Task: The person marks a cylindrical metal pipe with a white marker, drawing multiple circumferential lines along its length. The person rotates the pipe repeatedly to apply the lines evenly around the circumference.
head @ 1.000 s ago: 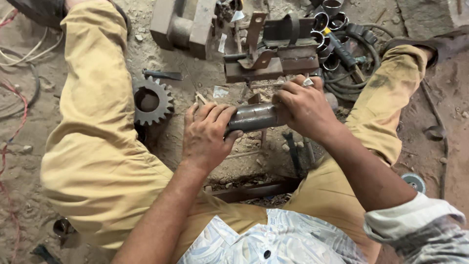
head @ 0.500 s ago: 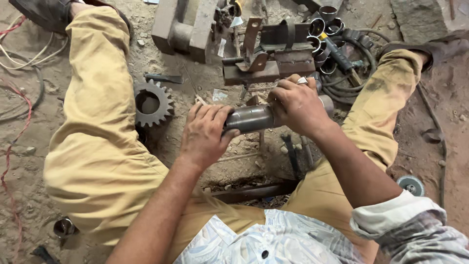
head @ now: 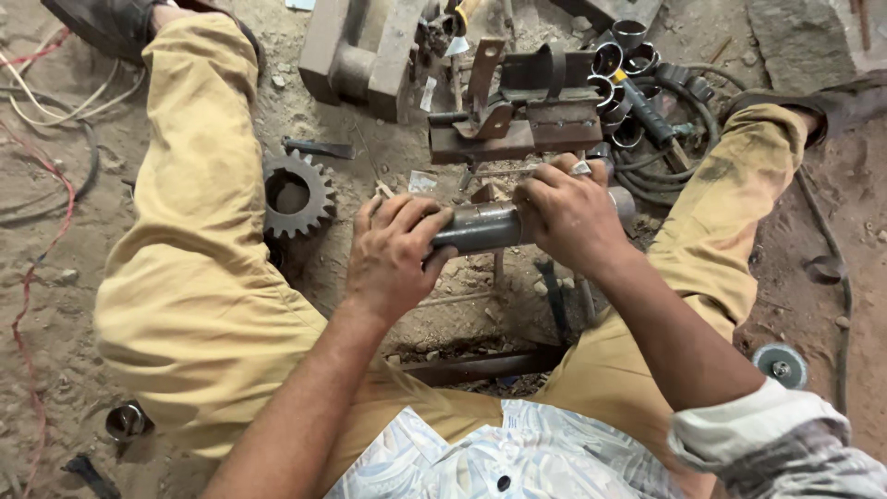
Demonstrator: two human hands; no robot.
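Note:
I sit on a dirt floor with my legs spread, in tan trousers. Both hands hold a grey steel tube lying crosswise between my knees. My left hand wraps its left end from above. My right hand grips the right part, with a ring on one finger. The tube's far right end sticks out past my right hand. Just beyond the tube stands a rusty welded steel jig.
A large toothed gear lies on the ground by my left knee. Several short metal rings and a coiled black cable lie beyond. A heavy steel block sits farther off, a grinding disc at right, wires at left.
Both hands keep their hold on the tube; the view has shifted slightly and the hands have barely moved.

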